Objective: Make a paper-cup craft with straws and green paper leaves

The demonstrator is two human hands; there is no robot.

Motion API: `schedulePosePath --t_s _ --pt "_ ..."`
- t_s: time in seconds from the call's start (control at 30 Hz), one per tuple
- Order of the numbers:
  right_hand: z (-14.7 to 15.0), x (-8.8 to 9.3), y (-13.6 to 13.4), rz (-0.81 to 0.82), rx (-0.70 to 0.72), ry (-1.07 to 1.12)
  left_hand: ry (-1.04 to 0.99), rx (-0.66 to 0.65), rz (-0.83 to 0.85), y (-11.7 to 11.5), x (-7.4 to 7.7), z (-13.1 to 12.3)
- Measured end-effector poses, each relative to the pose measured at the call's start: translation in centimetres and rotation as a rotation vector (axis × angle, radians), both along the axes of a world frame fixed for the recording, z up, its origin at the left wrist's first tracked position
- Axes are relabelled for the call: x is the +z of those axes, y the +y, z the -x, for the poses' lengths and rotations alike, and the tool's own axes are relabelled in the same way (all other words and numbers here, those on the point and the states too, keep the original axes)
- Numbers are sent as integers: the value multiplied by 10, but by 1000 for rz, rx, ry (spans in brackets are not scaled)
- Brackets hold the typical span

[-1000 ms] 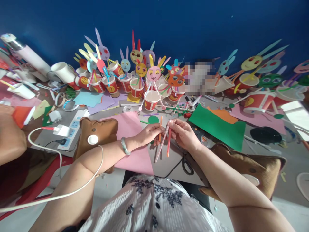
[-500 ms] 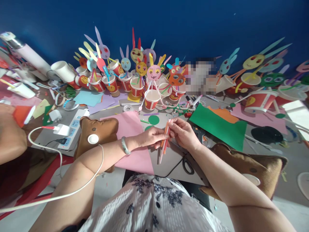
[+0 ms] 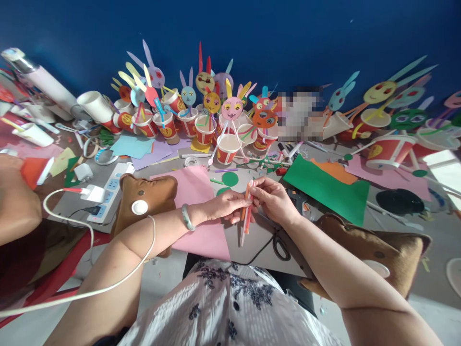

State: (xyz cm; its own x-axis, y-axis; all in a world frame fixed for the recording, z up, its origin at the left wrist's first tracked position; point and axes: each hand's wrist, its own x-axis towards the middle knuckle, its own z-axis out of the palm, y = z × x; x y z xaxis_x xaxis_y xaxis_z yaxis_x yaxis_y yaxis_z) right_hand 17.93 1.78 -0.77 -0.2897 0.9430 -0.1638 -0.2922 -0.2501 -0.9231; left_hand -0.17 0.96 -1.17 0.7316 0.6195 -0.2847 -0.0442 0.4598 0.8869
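My left hand (image 3: 225, 205) and my right hand (image 3: 274, 200) meet in the middle above the table, both pinching a small bundle of paper strips (image 3: 247, 209), orange, pink and red, held together and pointing down towards me. Under my hands lie a pink paper sheet (image 3: 196, 192) and a grey board (image 3: 252, 242). A green bangle is on my left wrist. Two green paper discs (image 3: 229, 179) lie just beyond my fingers.
Paper-cup rabbits (image 3: 227, 144) with coloured ears crowd the back against a blue wall. A green sheet (image 3: 326, 190) lies right, brown cushions (image 3: 144, 204) on both sides, a power strip (image 3: 110, 192) with a white cable left, black scissors (image 3: 281, 247) near my right wrist. Another person's arm (image 3: 16, 206) is at far left.
The strips, spread apart between my hands a second ago, are now gathered into one bundle. My hands have come closer together.
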Motion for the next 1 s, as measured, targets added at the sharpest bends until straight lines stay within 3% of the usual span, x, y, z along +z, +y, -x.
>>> schedulePosePath --t_s 0.4,0.63,1.0 --pt "-1 1 1 44 26 -19 48 -16 20 -1 8 0" --pt "0 1 1 41 33 -10 80 23 25 -2 0 2" --pt "0 -1 -1 59 38 -51 40 -24 33 1 -6 3"
